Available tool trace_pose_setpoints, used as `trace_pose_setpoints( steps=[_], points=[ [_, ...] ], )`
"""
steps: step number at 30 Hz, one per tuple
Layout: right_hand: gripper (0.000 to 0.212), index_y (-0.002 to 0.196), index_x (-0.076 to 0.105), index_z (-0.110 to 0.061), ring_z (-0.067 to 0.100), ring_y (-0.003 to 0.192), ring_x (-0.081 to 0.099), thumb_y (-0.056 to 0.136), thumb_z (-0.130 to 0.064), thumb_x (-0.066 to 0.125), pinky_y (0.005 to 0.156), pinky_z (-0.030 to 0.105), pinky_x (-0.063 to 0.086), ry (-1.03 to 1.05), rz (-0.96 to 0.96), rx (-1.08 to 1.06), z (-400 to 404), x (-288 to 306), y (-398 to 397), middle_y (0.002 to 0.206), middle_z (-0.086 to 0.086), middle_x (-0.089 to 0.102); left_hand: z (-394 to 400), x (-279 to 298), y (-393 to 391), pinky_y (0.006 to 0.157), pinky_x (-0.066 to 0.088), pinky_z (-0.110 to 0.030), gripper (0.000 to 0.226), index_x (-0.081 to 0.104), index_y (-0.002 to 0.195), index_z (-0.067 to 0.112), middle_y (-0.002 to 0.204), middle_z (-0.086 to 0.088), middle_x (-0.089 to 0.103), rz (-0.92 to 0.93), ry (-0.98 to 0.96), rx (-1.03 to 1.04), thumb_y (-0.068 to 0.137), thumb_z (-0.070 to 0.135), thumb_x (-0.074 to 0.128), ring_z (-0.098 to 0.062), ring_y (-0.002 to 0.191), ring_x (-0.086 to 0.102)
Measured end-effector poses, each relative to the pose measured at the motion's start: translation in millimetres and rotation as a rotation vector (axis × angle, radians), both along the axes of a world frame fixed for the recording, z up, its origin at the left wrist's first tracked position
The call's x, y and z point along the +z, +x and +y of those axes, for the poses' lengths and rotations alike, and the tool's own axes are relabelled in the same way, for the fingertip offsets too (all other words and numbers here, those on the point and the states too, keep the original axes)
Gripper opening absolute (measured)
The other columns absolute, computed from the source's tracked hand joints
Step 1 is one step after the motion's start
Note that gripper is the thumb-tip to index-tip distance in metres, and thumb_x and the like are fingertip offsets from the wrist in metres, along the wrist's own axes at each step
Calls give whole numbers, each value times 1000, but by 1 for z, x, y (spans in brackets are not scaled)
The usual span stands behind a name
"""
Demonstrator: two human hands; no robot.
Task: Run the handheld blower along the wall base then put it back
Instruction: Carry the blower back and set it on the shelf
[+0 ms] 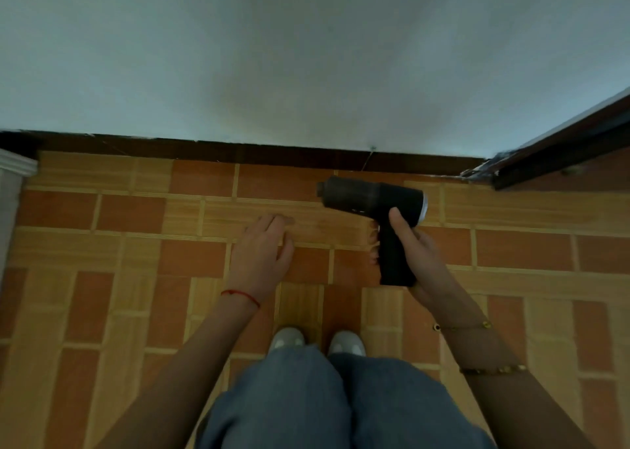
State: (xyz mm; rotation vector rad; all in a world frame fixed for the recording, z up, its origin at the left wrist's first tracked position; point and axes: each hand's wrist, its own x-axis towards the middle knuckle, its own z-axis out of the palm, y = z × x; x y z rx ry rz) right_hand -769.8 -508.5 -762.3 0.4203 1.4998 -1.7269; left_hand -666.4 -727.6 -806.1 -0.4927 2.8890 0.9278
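A black pistol-shaped handheld blower [371, 200] is held above the floor, its nozzle pointing left, just in front of the dark skirting [238, 153] at the wall base. My right hand [417, 254] is shut on its grip, thumb up against the body. My left hand [262, 254] hovers palm down to the left of the blower, fingers loosely together and holding nothing. The wall [306, 56] above the skirting is plain and pale.
The floor [136, 251] is patterned in orange and tan blocks. A dark door frame [562, 145] angles in at the right, where the skirting ends. A white moulded edge [15, 165] stands at the far left. My feet in white shoes [317, 341] stand close to the wall.
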Motion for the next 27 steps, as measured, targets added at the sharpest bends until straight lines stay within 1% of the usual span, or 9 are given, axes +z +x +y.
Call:
trace_pose_setpoints(
  steps=[4, 7, 11, 16, 19, 21, 23, 25, 27],
  points=[
    [47, 118, 59, 1, 19, 64, 61, 93, -39, 59, 60, 29, 55, -29, -12, -4, -4, 126, -2, 82, 10, 63, -5, 128, 4, 87, 49, -38, 28, 66, 111, 11, 105, -6, 66, 42, -24, 46, 95, 20, 45, -23, 96, 61],
    [44, 114, 60, -1, 20, 61, 60, 93, -39, 60, 57, 28, 54, -57, -11, 7, -7, 231, 2, 79, 10, 62, -6, 234, 11, 88, 46, -32, 30, 65, 111, 13, 106, -3, 65, 78, -32, 63, 97, 22, 41, -19, 97, 58],
    [39, 102, 61, -4, 20, 58, 60, 89, -41, 60, 54, 28, 54, -67, 21, 39, -9, 371, 15, 75, 9, 62, -3, 375, 28, 91, 39, -24, 34, 66, 113, 13, 108, -1, 66, 132, -55, 71, 97, 25, 38, -13, 101, 54],
    [40, 99, 62, -4, 21, 56, 59, 88, -42, 62, 53, 31, 53, -71, 39, 59, -5, 515, 38, 73, 10, 62, 5, 521, 56, 92, 47, -34, 34, 67, 114, 15, 108, 0, 66, 141, -55, 86, 97, 26, 39, -18, 101, 59],
    [43, 98, 61, -3, 24, 55, 58, 85, -44, 66, 52, 32, 52, -61, 63, 75, -1, 575, 51, 74, 12, 61, 11, 586, 75, 92, 42, -27, 37, 66, 114, 17, 109, 0, 67, 144, -52, 91, 96, 29, 37, -16, 102, 60],
    [45, 97, 61, -3, 24, 56, 57, 84, -45, 67, 52, 33, 52, -56, 74, 84, 1, 603, 60, 73, 12, 61, 13, 618, 87, 90, 43, -26, 37, 67, 114, 17, 107, 1, 67, 160, -41, 107, 95, 30, 37, -15, 100, 60],
    [46, 99, 61, -3, 23, 56, 58, 84, -46, 66, 53, 32, 52, -69, 81, 92, 1, 623, 68, 73, 11, 61, 12, 642, 99, 88, 48, -29, 36, 66, 113, 18, 106, 2, 67, 185, -23, 126, 95, 30, 38, -12, 97, 58],
    [46, 100, 61, -2, 21, 56, 59, 84, -46, 66, 53, 31, 52, -61, 84, 101, 0, 637, 77, 73, 10, 62, 11, 658, 108, 86, 47, -28, 36, 67, 112, 18, 106, 3, 67, 205, -17, 132, 95, 30, 38, -6, 95, 55],
    [45, 98, 61, -3, 20, 55, 59, 84, -45, 66, 52, 30, 51, -67, 80, 109, 0, 646, 87, 72, 9, 62, 11, 670, 117, 86, 51, -30, 37, 67, 112, 17, 106, 3, 67, 219, 0, 149, 95, 31, 37, -7, 95, 56]
  ],
)
